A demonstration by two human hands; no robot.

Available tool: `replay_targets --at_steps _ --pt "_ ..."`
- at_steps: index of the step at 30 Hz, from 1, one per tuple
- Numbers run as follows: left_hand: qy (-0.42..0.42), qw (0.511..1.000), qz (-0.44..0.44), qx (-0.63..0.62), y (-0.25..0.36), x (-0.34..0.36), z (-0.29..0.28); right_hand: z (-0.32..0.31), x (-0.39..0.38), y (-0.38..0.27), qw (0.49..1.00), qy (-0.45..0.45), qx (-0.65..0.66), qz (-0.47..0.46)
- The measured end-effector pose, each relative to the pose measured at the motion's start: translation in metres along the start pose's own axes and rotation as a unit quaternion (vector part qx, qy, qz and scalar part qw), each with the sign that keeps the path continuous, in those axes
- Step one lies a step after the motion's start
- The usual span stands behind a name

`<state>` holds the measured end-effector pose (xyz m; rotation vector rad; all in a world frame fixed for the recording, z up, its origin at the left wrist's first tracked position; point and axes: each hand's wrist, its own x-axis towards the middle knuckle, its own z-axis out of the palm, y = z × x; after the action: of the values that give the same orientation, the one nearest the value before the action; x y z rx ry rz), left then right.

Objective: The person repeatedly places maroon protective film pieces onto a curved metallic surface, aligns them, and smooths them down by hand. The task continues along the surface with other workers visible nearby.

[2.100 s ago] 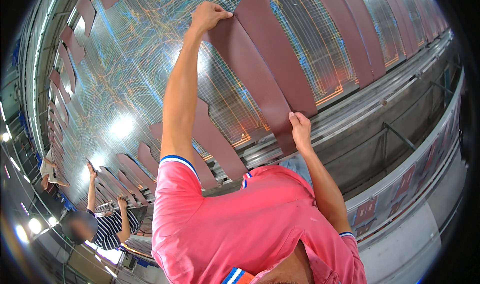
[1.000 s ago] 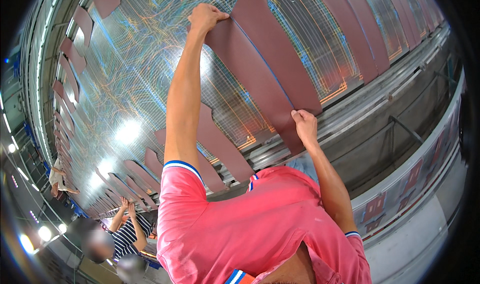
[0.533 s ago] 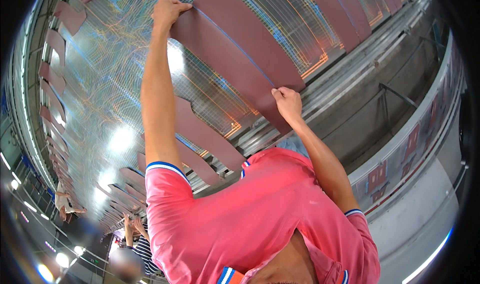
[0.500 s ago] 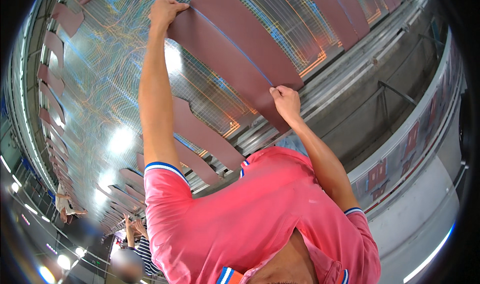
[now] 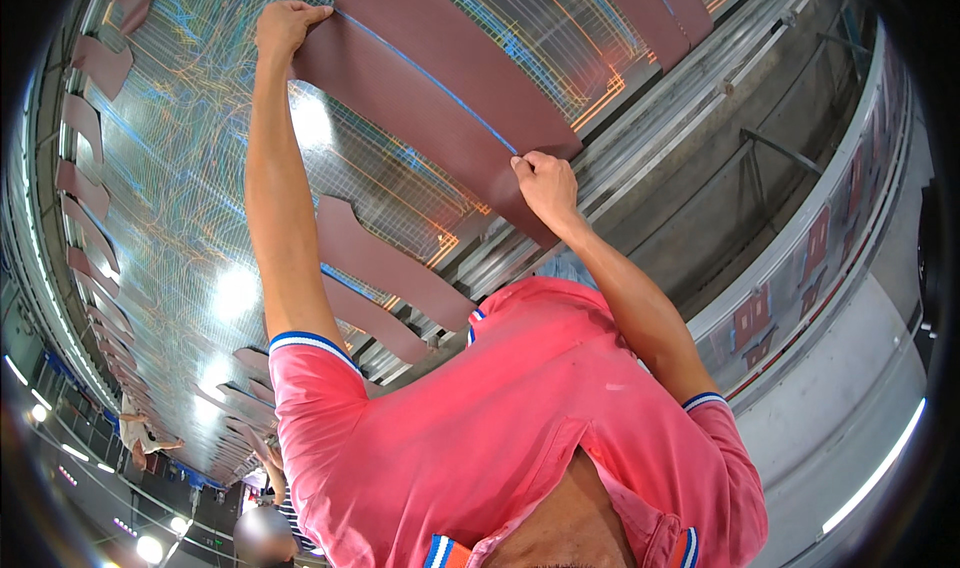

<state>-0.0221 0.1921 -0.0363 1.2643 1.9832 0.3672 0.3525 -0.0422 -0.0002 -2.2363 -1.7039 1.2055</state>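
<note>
My left hand [image 5: 290,25] is closed in a pinch at the far end of a long maroon sheet panel [image 5: 420,118], which looks like leather or vinyl. At its near end, my right hand [image 5: 548,188] pinches the same panel, thumb and fingertips together. A thin blue line runs along the panel's edge from one hand to the other. Along that line lies a second maroon panel [image 5: 450,43]; whether the two overlap, I cannot tell. Both lie on a shiny table [image 5: 200,128] covered in fine coloured lines.
Curved maroon pieces [image 5: 385,258] lie closer to me, left of my right forearm. Several more line the table's far left side. A metal rail [image 5: 650,118] edges the table, with a grey trough [image 5: 700,198] beyond it. Another person's striped sleeve [image 5: 290,520] shows at lower left.
The whole view has shifted slightly, so the table and panels sit further left in the picture. Both hands keep the same hold on the panel.
</note>
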Motion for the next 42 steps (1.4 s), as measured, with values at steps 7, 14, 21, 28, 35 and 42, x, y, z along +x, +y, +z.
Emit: replay_targets --at_steps 7,14,21,28,35,42 --pt "0.003 1.0 0.014 -0.008 -0.005 0.002 0.001 0.003 0.0 0.002 1.0 0.009 -0.009 -0.008" --pt "0.01 1.0 0.008 -0.008 0.001 -0.001 0.0 0.005 0.0 0.001 1.0 0.02 -0.014 -0.016" --pt "0.018 0.999 0.025 -0.01 -0.002 0.0 -0.001 0.005 0.002 -0.001 1.0 0.02 -0.022 -0.008" --pt "0.036 0.999 0.017 0.024 0.004 0.0 0.002 0.006 0.002 0.0 0.999 0.012 -0.043 0.008" --pt "0.219 0.93 0.065 0.287 0.022 -0.018 0.01 0.001 0.0 -0.009 0.997 0.002 -0.07 0.021" --pt "0.286 0.916 0.173 0.22 0.028 -0.109 0.075 0.0 -0.002 -0.014 0.996 0.003 -0.093 0.004"
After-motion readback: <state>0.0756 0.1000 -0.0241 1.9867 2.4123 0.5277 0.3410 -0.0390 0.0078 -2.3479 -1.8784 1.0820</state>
